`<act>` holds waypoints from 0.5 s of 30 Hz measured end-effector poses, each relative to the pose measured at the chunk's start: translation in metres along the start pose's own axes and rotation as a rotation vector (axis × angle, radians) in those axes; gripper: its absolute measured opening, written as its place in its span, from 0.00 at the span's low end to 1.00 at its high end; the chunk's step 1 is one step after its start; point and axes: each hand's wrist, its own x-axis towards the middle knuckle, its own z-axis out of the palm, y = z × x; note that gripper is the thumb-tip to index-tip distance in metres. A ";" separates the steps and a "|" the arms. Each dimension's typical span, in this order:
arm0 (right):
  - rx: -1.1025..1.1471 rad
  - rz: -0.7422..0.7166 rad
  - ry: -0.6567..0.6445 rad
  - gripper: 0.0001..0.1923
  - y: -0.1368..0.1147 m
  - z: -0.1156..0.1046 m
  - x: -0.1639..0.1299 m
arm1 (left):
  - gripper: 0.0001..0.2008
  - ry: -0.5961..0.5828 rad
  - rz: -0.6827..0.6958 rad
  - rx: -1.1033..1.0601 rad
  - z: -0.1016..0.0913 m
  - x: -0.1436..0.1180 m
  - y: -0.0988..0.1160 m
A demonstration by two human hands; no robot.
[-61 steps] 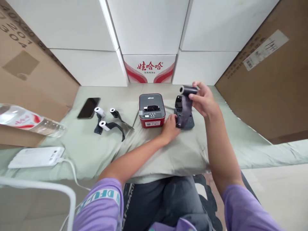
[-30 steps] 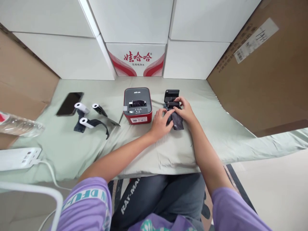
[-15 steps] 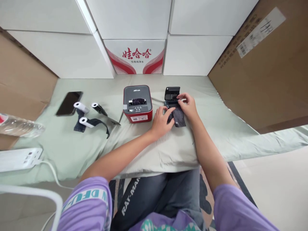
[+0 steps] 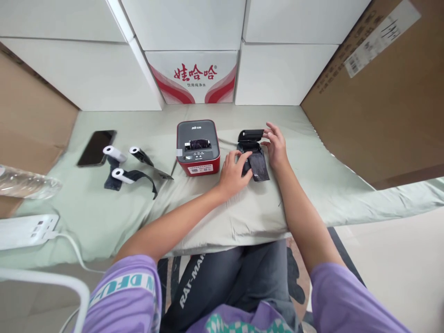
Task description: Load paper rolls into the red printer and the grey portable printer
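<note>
A small dark printer [image 4: 250, 149] stands on the green-covered table [image 4: 222, 208], right of a red and grey printer [image 4: 198, 147]. Its lid [image 4: 250, 135] is raised and tilted. A dark strip of roll material [image 4: 259, 167] hangs out over its front. My left hand [image 4: 233, 173] rests on the dark printer's left front side, fingers curled against the body. My right hand [image 4: 276, 144] is at the lid's right edge, fingertips touching it. The roll itself is hidden inside the printer.
Three white-cored rolls with dark tails [image 4: 125, 169] and a black phone [image 4: 96, 147] lie at the left. A power strip [image 4: 26, 230] and a water bottle [image 4: 24, 182] sit at the left edge. White boxes [image 4: 194, 76] stand behind, brown cartons [image 4: 378, 92] at the sides.
My right hand brought the dark roll down from the air into the small printer, let it go, and moved up to the lid's edge. My left hand stayed on the printer.
</note>
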 end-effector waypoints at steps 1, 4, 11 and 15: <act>-0.004 0.000 0.002 0.35 0.000 -0.001 0.000 | 0.26 0.004 -0.001 -0.004 0.000 0.000 0.000; 0.030 -0.002 -0.006 0.31 0.000 -0.002 -0.001 | 0.26 0.010 -0.003 -0.010 0.001 0.000 -0.001; 0.087 0.013 -0.091 0.29 0.005 0.001 0.001 | 0.26 0.014 -0.025 -0.016 0.002 0.000 -0.001; 0.049 0.039 -0.157 0.30 0.008 0.001 0.002 | 0.28 0.036 -0.011 -0.016 0.003 0.001 -0.001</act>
